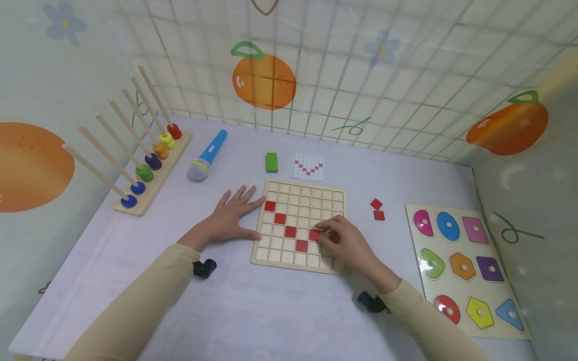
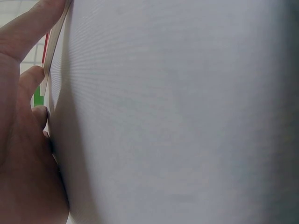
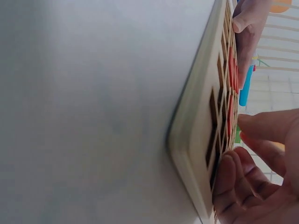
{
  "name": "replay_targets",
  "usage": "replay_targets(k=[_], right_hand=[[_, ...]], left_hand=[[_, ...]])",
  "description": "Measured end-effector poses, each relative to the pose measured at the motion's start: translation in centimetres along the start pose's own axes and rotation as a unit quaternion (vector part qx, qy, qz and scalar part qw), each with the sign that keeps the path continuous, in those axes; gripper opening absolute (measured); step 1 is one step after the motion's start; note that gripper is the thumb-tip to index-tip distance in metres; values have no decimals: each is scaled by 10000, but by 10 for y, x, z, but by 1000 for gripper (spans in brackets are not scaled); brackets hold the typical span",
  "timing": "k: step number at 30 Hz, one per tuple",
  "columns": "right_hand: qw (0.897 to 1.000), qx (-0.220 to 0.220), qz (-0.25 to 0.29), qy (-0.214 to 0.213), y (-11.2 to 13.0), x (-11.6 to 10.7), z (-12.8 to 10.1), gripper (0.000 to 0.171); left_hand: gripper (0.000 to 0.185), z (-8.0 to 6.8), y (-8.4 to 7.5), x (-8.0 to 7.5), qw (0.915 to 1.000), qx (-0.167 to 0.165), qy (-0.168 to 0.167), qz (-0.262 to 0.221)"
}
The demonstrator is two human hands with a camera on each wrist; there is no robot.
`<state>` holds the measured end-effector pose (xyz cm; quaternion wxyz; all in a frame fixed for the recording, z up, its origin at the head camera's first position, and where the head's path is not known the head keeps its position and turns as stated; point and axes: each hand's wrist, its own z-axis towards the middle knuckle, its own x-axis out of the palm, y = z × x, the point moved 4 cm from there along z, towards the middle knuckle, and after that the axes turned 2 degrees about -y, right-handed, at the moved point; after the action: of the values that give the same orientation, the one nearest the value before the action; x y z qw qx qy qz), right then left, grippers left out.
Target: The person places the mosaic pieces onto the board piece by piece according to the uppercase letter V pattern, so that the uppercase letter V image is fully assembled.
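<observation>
A wooden grid board lies on the table. Several red square tiles sit in its cells, running diagonally down to the right. My right hand is over the board's right part, its thumb and index finger pinching another red tile at a cell one row above the lowest red one. In the right wrist view, the other fingers curl down at the board's surface. My left hand lies with fingers spread, thumb and index fingertip touching the board's left edge.
Two loose red tiles lie right of the board. Behind it are a pattern card and a green block. A blue toy microphone and peg stacker stand left; a shape puzzle lies right.
</observation>
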<state>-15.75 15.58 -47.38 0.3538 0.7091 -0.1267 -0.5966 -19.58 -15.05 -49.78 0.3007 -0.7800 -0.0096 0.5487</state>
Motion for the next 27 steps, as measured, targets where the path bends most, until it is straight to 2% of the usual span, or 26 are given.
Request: replay_targets(k=[13, 27], right_hand=[[9996, 145, 6, -235, -14, -18, -6, 31], [9968, 337, -508, -515, -48, -48, -8, 33]], left_hand=[[104, 0, 0, 0, 10000, 20, 3, 43], [105, 0, 2, 1, 10000, 53, -29, 54]])
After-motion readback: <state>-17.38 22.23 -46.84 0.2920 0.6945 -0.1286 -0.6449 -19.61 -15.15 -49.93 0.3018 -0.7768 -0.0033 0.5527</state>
